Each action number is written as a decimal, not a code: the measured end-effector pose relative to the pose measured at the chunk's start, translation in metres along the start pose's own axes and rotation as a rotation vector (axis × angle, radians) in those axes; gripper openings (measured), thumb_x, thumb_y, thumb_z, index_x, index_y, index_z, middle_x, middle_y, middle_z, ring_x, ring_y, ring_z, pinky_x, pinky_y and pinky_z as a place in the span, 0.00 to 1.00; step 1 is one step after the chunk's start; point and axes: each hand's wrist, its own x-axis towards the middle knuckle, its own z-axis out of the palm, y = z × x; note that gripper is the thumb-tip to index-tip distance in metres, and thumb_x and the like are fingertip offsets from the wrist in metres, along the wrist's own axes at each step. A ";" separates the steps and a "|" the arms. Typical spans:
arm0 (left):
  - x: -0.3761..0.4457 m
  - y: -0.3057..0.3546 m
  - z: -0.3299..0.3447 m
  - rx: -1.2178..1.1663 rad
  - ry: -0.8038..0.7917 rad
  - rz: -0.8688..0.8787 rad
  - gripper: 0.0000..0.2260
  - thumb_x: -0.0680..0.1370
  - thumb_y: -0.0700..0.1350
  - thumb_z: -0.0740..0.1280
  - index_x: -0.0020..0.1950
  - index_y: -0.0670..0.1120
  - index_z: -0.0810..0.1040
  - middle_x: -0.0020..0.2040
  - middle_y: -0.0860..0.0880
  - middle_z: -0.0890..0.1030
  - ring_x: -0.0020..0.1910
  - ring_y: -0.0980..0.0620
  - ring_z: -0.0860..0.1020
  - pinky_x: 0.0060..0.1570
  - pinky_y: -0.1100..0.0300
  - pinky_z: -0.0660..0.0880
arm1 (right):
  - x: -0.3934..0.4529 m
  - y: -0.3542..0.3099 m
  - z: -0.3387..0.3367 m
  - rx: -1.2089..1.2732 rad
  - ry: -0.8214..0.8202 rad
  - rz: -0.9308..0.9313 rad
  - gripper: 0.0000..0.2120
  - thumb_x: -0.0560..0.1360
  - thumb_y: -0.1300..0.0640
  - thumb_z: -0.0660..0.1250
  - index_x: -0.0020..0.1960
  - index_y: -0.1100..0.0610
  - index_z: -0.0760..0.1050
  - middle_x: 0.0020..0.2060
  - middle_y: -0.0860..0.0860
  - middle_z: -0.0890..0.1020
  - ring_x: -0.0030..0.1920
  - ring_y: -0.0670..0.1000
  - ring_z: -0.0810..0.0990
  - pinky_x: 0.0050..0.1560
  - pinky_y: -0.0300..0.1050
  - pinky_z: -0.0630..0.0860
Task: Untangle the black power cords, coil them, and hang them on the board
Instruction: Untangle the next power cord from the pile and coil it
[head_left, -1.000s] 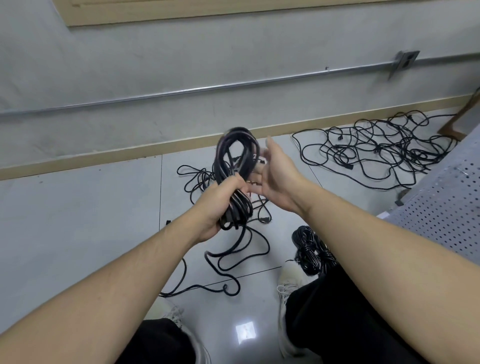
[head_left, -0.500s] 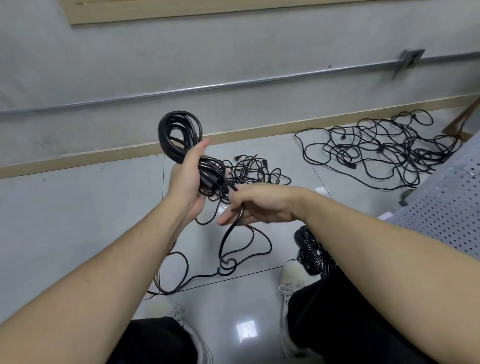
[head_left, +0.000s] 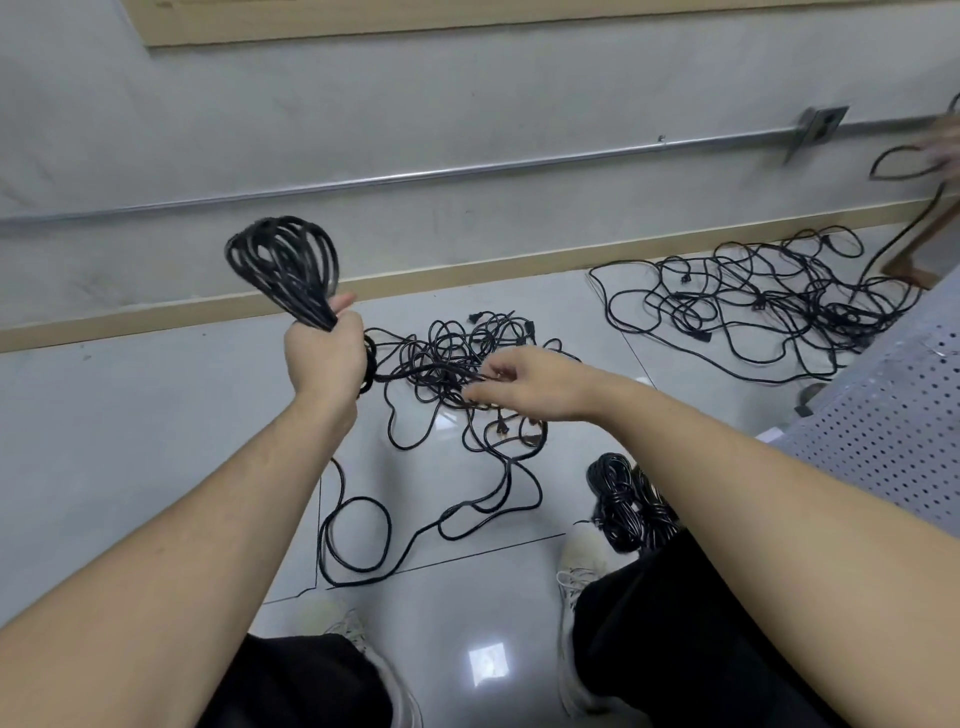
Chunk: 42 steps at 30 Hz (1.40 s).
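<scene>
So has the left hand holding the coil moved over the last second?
Yes. The left hand and its coil have shifted left, from past the floor tile seam towards it.

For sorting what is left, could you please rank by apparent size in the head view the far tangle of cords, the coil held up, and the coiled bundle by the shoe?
1. Far tangle, by far the widest.
2. Coil in the left hand.
3. Coiled bundle, partly hidden by the right arm; it looks close to the coil, so their order is unsure.
</scene>
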 end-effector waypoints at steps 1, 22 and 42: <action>0.000 -0.002 0.001 0.065 -0.043 0.005 0.17 0.79 0.38 0.61 0.62 0.49 0.84 0.42 0.60 0.78 0.31 0.65 0.73 0.29 0.77 0.66 | 0.000 0.000 -0.002 0.095 0.026 -0.022 0.18 0.80 0.46 0.69 0.37 0.52 0.67 0.28 0.44 0.68 0.28 0.46 0.66 0.32 0.42 0.64; -0.048 -0.003 0.020 0.588 -0.673 0.100 0.16 0.79 0.50 0.65 0.34 0.48 0.83 0.30 0.55 0.81 0.32 0.54 0.76 0.37 0.58 0.69 | -0.008 -0.002 -0.022 0.696 0.205 -0.051 0.18 0.77 0.55 0.73 0.33 0.53 0.69 0.26 0.47 0.67 0.28 0.47 0.64 0.31 0.42 0.61; -0.070 0.004 0.016 0.259 -0.870 -0.026 0.18 0.78 0.47 0.72 0.31 0.46 0.73 0.26 0.53 0.73 0.26 0.55 0.71 0.35 0.59 0.68 | 0.011 -0.013 -0.006 1.098 0.459 0.070 0.29 0.72 0.45 0.78 0.68 0.53 0.72 0.40 0.53 0.77 0.35 0.52 0.82 0.37 0.47 0.80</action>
